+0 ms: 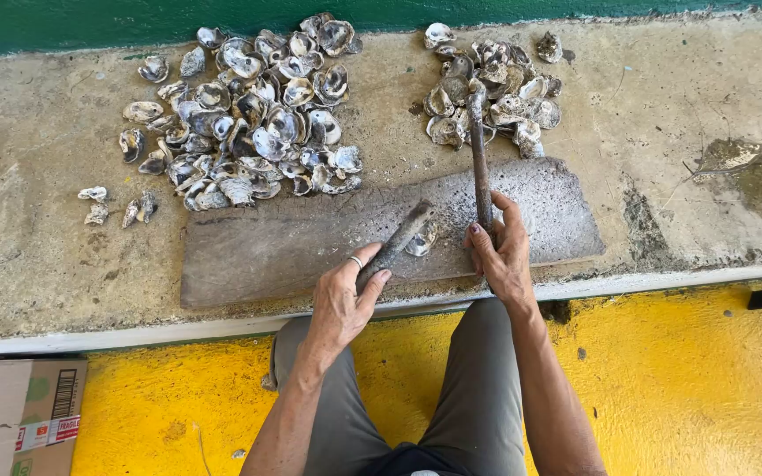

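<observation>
Gripping a short grey rod-like tool (396,244), the left hand (341,304) sets its tip against a pale oyster shell (420,241) on the worn grey board (266,251) at frame centre; the right hand (502,256) clasps a long dark metal bar (478,145).

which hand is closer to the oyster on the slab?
Left. The left hand holds a tool whose tip meets the oyster; the right hand grips a rod just right of it.
</observation>
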